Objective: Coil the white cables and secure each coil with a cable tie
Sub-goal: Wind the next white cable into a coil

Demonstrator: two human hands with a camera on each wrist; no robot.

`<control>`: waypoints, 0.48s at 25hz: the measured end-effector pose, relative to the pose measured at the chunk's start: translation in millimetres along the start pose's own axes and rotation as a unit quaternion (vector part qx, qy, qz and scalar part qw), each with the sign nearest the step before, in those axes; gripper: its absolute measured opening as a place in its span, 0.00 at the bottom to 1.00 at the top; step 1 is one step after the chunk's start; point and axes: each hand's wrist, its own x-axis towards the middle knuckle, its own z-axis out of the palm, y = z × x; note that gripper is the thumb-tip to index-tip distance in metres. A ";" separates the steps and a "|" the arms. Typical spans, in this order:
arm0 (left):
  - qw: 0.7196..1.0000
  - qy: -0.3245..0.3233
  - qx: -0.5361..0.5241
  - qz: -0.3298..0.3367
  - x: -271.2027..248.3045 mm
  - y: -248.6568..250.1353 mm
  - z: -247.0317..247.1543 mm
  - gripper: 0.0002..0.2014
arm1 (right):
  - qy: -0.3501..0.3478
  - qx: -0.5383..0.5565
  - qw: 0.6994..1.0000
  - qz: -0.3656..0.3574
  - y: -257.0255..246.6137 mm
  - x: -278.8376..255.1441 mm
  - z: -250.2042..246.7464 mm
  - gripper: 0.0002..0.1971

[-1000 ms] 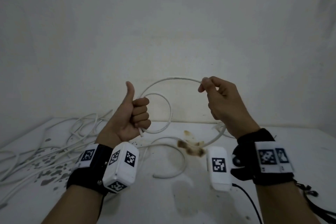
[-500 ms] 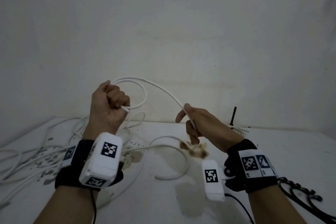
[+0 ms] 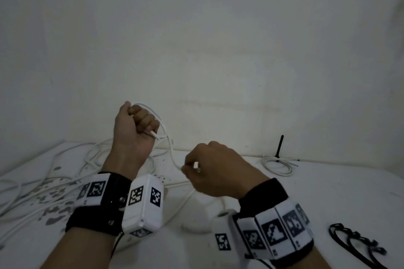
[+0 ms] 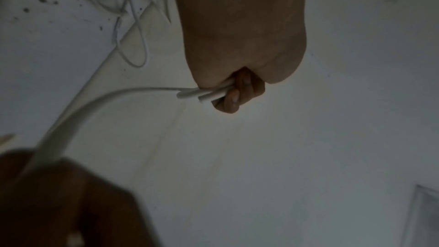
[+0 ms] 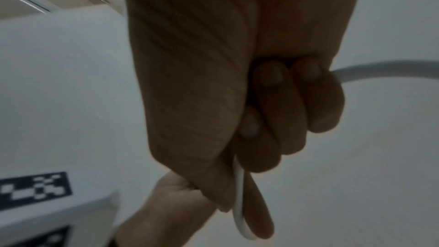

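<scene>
My left hand [image 3: 137, 124] is raised in a fist and grips a small coil of white cable [image 3: 162, 125]; the cable's cut end pokes out below the fingers. In the left wrist view the fist [image 4: 240, 89] holds the white cable [image 4: 133, 91] strands side by side. The cable runs down from the coil to my right hand [image 3: 196, 168], lower and to the right, which pinches it. In the right wrist view curled fingers [image 5: 273, 110] hold the cable [image 5: 238, 204]. A finished white coil [image 3: 277, 165] lies at the back right.
Loose white cables [image 3: 43, 183] lie tangled on the left of the stained white table [image 3: 328, 199]. Black cable ties [image 3: 354, 242] lie at the front right. A black upright tie [image 3: 280, 146] stands by the wall near the back coil.
My left hand turned from thumb-up into a fist and rose with the coil. My right hand dropped from head height down toward the table, sliding along the cable, and the loop shrank.
</scene>
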 end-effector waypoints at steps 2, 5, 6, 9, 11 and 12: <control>0.996 -0.006 0.089 -0.020 -6.6 -11.4 10.9 0.26 | 0.015 0.008 0.999 -0.039 -15.9 0.8 -4.9 0.17; 0.971 -0.007 0.238 -0.036 -19.0 -32.4 24.1 0.22 | 0.051 0.044 0.996 -0.055 -14.7 0.8 -12.2 0.18; 0.958 -0.012 0.283 -0.046 -24.0 -38.8 27.1 0.22 | 0.062 0.054 0.995 -0.054 -12.1 0.0 -14.8 0.17; 0.875 -0.071 0.475 -0.062 -36.5 -50.3 31.0 0.23 | 0.114 0.078 0.990 -0.024 1.5 -1.4 -23.2 0.16; 0.832 -0.128 0.534 -0.083 -40.8 -53.8 31.3 0.25 | 0.147 0.098 0.984 -0.004 8.2 -2.2 -29.5 0.13; 0.820 -0.145 0.544 -0.099 -41.9 -55.7 30.8 0.24 | 0.163 0.112 0.980 0.003 9.5 -2.7 -30.6 0.09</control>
